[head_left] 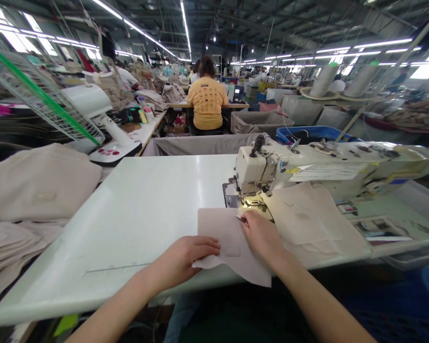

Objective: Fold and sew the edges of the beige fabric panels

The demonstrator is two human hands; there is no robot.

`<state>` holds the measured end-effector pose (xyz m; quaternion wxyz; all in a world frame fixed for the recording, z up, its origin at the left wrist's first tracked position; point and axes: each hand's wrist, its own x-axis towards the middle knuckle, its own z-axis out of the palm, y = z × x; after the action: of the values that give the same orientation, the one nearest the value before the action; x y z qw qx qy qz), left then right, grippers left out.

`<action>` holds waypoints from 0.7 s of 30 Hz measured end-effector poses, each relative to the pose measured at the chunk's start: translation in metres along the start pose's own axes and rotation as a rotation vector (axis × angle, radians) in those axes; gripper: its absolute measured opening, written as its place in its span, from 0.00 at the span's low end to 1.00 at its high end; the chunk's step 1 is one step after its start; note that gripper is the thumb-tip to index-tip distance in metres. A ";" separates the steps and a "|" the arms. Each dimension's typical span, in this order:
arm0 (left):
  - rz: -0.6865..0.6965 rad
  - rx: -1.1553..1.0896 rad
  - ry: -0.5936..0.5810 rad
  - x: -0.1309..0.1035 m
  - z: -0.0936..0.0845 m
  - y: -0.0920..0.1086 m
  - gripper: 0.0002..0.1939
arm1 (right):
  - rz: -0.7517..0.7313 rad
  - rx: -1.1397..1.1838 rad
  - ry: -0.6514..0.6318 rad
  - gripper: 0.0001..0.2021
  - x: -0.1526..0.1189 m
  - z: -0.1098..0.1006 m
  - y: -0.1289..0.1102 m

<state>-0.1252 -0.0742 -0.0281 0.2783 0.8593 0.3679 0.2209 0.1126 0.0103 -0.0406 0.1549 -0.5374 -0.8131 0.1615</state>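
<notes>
Your left hand (195, 255) flat on the pale fabric piece (229, 238) at the table's (146, 190) front edge, your right hand's (260, 233) grip closed on a small metal tool (240, 218), sewing machine (257, 171) just beyond.

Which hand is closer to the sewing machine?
Right. The right hand is just in front of the sewing machine; the left hand is farther away, at the pale cloth's left side.

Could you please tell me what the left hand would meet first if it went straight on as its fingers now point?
Passing over the pale fabric piece under its fingers, the left hand would probably meet the right hand first, near the wrist, though depth is unclear from one view.
</notes>
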 end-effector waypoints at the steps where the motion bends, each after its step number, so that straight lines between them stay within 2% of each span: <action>1: 0.001 0.002 0.002 0.000 0.000 0.000 0.27 | 0.016 0.019 0.009 0.05 0.000 0.002 -0.001; 5: -0.008 0.035 0.011 0.000 0.001 0.001 0.24 | 0.076 0.101 0.063 0.09 -0.002 -0.006 0.007; 7: -0.012 0.051 0.013 0.000 0.000 0.001 0.24 | 0.103 0.140 0.117 0.12 -0.013 -0.023 0.021; 10: 0.001 0.047 0.015 -0.001 -0.001 0.000 0.23 | 0.124 0.227 0.183 0.15 -0.051 -0.056 0.058; 13: 0.000 0.013 0.019 0.000 -0.002 -0.002 0.22 | 0.163 0.017 0.076 0.14 -0.102 -0.082 0.105; 16: -0.073 -0.033 0.031 0.002 -0.001 -0.004 0.17 | 0.244 -0.328 -0.013 0.07 -0.141 -0.091 0.135; 18: -0.144 -0.067 0.068 0.004 -0.001 -0.006 0.15 | 0.307 -0.430 0.046 0.16 -0.149 -0.087 0.132; 19: -0.181 -0.086 0.087 0.006 -0.001 -0.007 0.14 | 0.295 -0.391 0.127 0.18 -0.146 -0.083 0.124; 21: -0.255 -0.126 0.108 0.009 -0.001 -0.009 0.15 | 0.138 -0.163 0.281 0.15 -0.132 -0.071 0.103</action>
<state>-0.1247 -0.0618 -0.0315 0.3372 0.7733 0.4741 0.2522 0.2771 -0.0669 -0.0316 0.2118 -0.6200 -0.7549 0.0286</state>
